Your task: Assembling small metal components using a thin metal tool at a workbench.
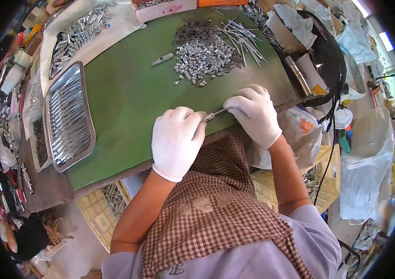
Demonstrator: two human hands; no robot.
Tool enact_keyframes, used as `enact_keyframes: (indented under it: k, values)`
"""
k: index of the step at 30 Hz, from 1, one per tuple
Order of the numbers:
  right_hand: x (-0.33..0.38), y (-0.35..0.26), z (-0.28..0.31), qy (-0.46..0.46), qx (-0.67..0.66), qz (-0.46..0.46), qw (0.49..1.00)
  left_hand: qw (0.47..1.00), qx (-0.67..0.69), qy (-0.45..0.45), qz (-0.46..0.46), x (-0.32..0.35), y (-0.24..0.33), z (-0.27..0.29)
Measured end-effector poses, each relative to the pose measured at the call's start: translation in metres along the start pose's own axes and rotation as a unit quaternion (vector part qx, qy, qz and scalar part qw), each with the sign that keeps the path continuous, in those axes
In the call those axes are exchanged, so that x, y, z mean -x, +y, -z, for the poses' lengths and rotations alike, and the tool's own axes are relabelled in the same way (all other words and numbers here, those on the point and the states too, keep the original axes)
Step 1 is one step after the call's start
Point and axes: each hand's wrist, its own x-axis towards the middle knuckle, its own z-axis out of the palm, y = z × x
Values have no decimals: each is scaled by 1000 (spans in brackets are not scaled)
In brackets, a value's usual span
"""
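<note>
In a white knit glove, my left hand (pixel 177 139) is closed around a small silver metal cylinder (pixel 209 117), whose end sticks out past the fingers. My right hand (pixel 254 112), gloved alike, pinches a thin metal rod (pixel 220 111) that meets that cylinder end. Both hands are over the near edge of the green work mat (pixel 123 111). Beyond them lies a heap of small silver metal pieces (pixel 202 59), with a clump of fine dark wire-like parts (pixel 193 30) behind it. One loose metal cylinder (pixel 162 59) rests left of the heap.
Loose thin rods (pixel 245 39) lie at the back right. On the left stands a metal tray (pixel 90 118) with rows of rodded cylinders; cylinders (pixel 74 39) are piled behind it. A shiny metal canister (pixel 298 76) sits at right. Yellow crates (pixel 96 221) are below the table.
</note>
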Motion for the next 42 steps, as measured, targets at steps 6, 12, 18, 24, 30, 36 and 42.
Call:
enact_keyframes:
  k: [6, 12, 18, 24, 30, 36, 42]
  values:
    - [-12, 6, 2, 55, -30, -39, 997, 1000, -2, -8, 6, 1, -1, 0]
    - [-50, 39, -10, 64, -68, -126, 988, 1000, -3, 0, -4, 0, -1, 0]
    - [-52, 28, -8, 4, 108, -76, 991, 1000, 13, 12, 3, 2, -2, -1]
    - [-27, -18, 12, -43, -69, 3, 997, 1000, -2, 10, -10, 1, -2, 0]
    - [-22, -26, -4, -58, -150, -13, 987, 1000, 8, -5, -3, 1, -2, 2]
    - [-33, -40, 5, -109, 50, 125, 985, 1000, -1, -28, 3, 1, -2, 2]
    - [-26, -48, 7, -104, 78, 141, 981, 1000, -1, -24, 2, 2, -1, 2]
